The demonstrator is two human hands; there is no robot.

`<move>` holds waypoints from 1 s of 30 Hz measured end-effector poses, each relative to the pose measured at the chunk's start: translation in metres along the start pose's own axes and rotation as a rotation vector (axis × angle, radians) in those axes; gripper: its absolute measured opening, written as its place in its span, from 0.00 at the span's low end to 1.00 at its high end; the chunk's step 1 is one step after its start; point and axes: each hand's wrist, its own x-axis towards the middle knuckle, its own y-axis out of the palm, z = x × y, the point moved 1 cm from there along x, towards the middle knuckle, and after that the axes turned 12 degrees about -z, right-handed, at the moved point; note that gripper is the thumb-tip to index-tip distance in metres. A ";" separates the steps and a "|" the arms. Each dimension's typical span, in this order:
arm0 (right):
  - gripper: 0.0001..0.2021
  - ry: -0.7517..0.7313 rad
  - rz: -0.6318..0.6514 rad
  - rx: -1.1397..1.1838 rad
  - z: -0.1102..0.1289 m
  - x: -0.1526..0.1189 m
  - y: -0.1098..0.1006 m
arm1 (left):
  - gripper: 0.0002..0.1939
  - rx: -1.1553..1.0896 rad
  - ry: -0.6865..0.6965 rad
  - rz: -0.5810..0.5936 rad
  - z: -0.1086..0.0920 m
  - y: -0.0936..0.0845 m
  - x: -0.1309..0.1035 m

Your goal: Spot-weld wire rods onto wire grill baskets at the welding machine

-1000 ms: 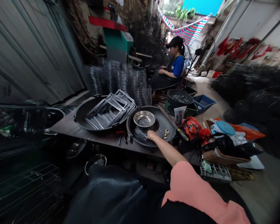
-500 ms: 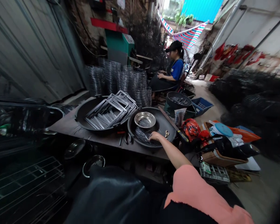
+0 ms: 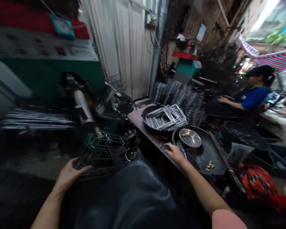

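- Left hand (image 3: 72, 171): low on the left of the view, thumb spread from curved fingers, at the near corner of a wire rack (image 3: 113, 138). Blur and dark; cannot tell whether it grasps the wires or only touches them.
- Wire rack: below and left of the tabletop (image 3: 145, 133), in front of a tilted metal cylinder (image 3: 82, 106) whose lower end appears close to its top wires.
- Right hand (image 3: 174, 153): over the near edge of the tabletop, beside the near pan (image 3: 211, 144); fingers curled downward, something dark at the fingertips. Cannot tell whether it is grasped.
- Near pan: holds a metal bowl (image 3: 197, 140), loose thin metal pieces (image 3: 181, 149) on the side by the right hand, and a few small pale pieces (image 3: 210, 165) toward the opposite side.
- Far pan (image 3: 145, 112): just beside the near pan; rectangular wire frames (image 3: 175, 115) lie overlapped and tilted in it.
- Behind the pans: several tall stacks of wire rings (image 3: 177, 93).
- Two shiny bowls (image 3: 131, 153): below tabletop level, near the wire rack.
- Co-worker (image 3: 255, 97): blue sleeve, seated beyond the pans, forearm toward a dark lap.
- Red bag (image 3: 258, 183): at lower right, near the near pan.
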 end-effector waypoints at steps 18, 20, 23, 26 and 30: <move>0.15 -0.418 0.551 -0.114 0.210 0.007 0.112 | 0.39 0.510 0.527 -0.199 -0.100 -0.039 -0.049; 0.13 -0.414 0.528 -0.183 0.228 0.006 0.125 | 0.38 0.512 0.527 -0.215 -0.107 -0.039 -0.051; 0.11 -0.405 0.427 -0.230 0.239 -0.004 0.141 | 0.38 0.515 0.524 -0.224 -0.113 -0.037 -0.054; 0.13 -0.425 0.371 -0.242 0.237 -0.014 0.150 | 0.39 0.525 0.512 -0.206 -0.115 -0.034 -0.056; 0.11 -0.508 0.479 -0.280 0.232 -0.011 0.145 | 0.39 0.530 0.518 -0.183 -0.113 -0.031 -0.055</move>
